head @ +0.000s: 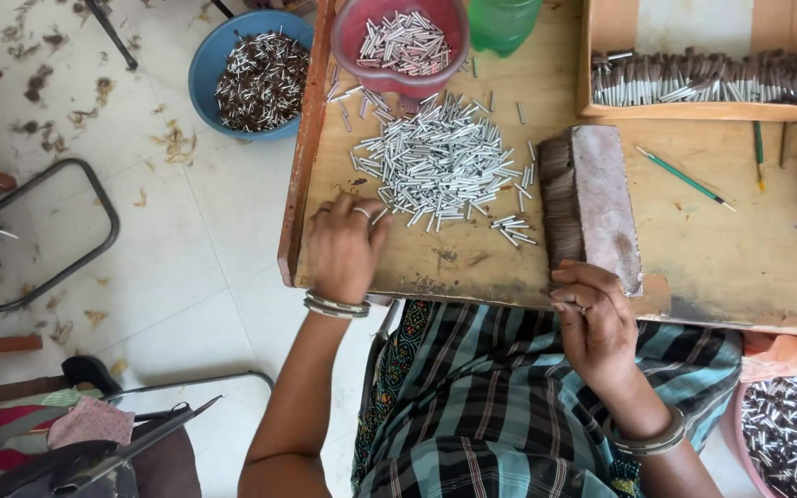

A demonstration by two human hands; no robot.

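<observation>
The left hand [345, 247] rests on the wooden tabletop [749, 249], fingers curled down at the near edge of the heap of small silver tubes [440, 161], fingertips touching the nearest ones; whether it pinches one cannot be told. The right hand [592, 318] sits at the tabletop's front edge, fingers curled together just below the flat block [601, 198] with a row of dark bristle tufts [557, 198] along its left side; whether it grips anything is unclear. Behind the heap, a red bowl [348, 28] holds more tubes. A wooden tray [694, 111] at the back carries finished pieces in a row. A blue bowl [205, 65] stands on the floor.
</observation>
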